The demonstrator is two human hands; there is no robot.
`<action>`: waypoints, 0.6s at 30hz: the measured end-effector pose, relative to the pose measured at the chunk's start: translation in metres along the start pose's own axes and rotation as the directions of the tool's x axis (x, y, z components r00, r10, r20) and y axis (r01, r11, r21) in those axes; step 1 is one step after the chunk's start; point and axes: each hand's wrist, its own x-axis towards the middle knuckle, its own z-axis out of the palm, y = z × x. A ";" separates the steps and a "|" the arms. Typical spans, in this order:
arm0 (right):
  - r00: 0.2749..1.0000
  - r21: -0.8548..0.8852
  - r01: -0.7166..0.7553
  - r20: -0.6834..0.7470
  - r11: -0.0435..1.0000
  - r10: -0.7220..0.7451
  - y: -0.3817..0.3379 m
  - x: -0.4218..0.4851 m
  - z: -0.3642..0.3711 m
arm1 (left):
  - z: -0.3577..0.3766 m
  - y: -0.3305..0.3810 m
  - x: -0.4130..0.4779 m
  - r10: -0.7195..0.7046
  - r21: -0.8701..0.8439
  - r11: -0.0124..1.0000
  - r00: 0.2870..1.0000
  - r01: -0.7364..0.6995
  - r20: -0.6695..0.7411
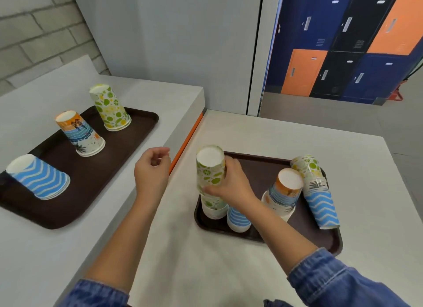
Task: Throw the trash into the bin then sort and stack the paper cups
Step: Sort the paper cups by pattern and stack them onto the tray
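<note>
I see grey brick wall point(34, 25) far left, pale partition panel point(171, 43) ahead, blue, black and orange lockers point(348, 43) right, grey floor point(343, 116).

You get one head-worn wide-angle view, looking forward and down, close over the surface point(178, 249) and both forearms, lockers point(343, 43) beyond

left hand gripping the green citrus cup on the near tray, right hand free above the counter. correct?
Hands are swapped. In the head view the right hand grips the green citrus cup on the near tray, its fingers wrapped round the cup. The left hand is the free one, hovering above the counter with nothing in it.
</note>
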 end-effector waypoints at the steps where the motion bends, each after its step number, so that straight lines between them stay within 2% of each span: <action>1: 1.000 -0.054 -0.015 0.011 0.998 0.016 0.005 0.001 0.004 | 0.000 0.000 0.005 -0.004 -0.011 1.000 1.000 0.005 0.021; 4: 0.997 -0.204 -0.063 0.024 0.977 0.069 0.015 -0.001 0.011 | 0.005 0.004 0.016 -0.009 -0.024 1.000 0.995 0.012 0.101; 10: 0.976 -0.234 -0.215 -0.017 0.948 0.217 0.018 -0.008 0.022 | 0.021 0.011 0.031 -0.019 -0.016 1.000 0.970 0.023 0.241; 14: 0.961 -0.228 -0.260 0.029 0.938 0.274 0.002 -0.015 0.011 | 0.036 0.017 0.039 0.021 -0.003 1.000 0.932 -0.021 0.362; 16: 0.974 -0.265 -0.214 0.011 0.940 0.225 -0.011 -0.027 -0.006 | 0.045 0.022 0.041 0.081 -0.002 0.996 0.910 -0.087 0.406; 18: 0.987 -0.244 -0.060 -0.161 0.968 0.020 -0.022 -0.044 -0.032 | 0.054 0.032 0.040 0.152 -0.011 0.986 0.890 -0.164 0.430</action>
